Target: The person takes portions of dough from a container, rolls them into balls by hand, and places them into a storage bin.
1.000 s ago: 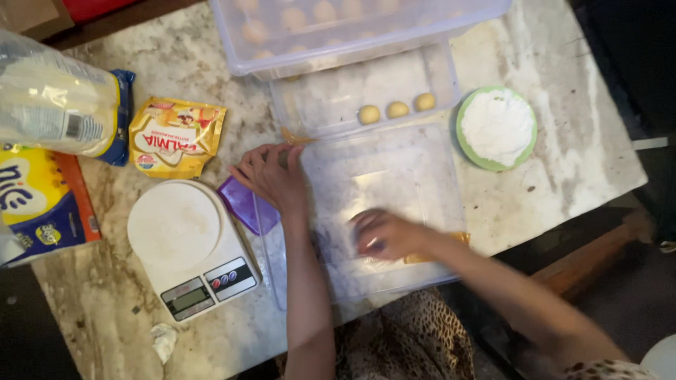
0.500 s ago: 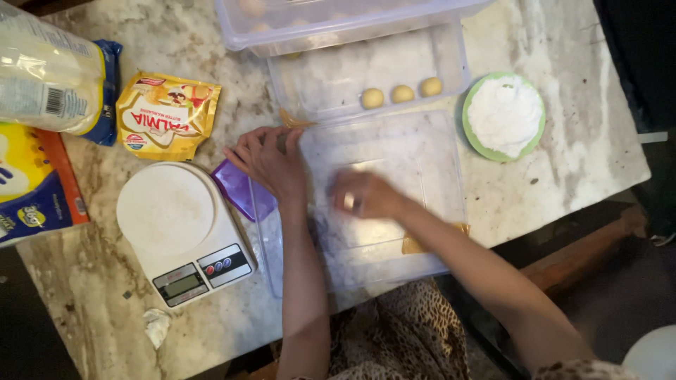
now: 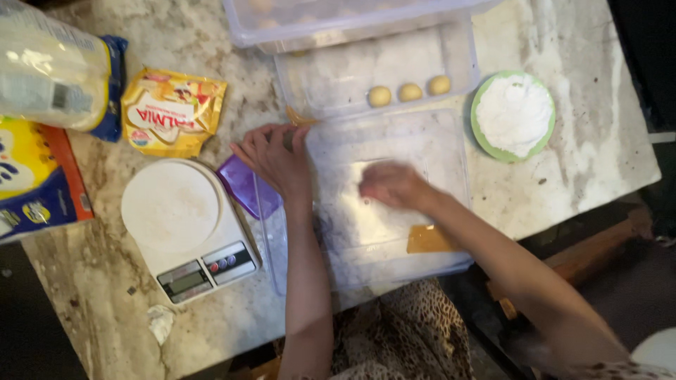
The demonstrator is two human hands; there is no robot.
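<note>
The right hand (image 3: 393, 184) lies palm-down and blurred on the floured, clear plastic work sheet (image 3: 394, 204), fingers curled over something small that cannot be made out, so whether it presses a lump of dough or only the flour cannot be told. The left hand (image 3: 276, 158) rests just beside it, fingers spread flat against the sheet's near-left corner, pinching nothing. Judging by what lies beyond the hands, the work is at an early stage: past the fingertips, a clear rectangular plastic tray (image 3: 331, 77) dusted with flour holds only three small pale yellow dough balls (image 3: 410, 91) in a row at one end, with most of its floor bare. Beyond that tray lies a second clear plastic container (image 3: 324, 17), its contents too blurred to count. To the right of the right hand is a green-rimmed round dish of white flour (image 3: 513, 115). Under the left wrist sits a purple plastic scraper (image 3: 243, 186), and further left a white digital kitchen scale (image 3: 183, 225) with nothing on its plate. Beyond the scale lie a yellow foil packet (image 3: 171, 114) and, well apart at the marble counter's (image 3: 91, 309) edge, a clear bag of white powder (image 3: 53, 70) and a yellow and blue bag (image 3: 32, 179).
</note>
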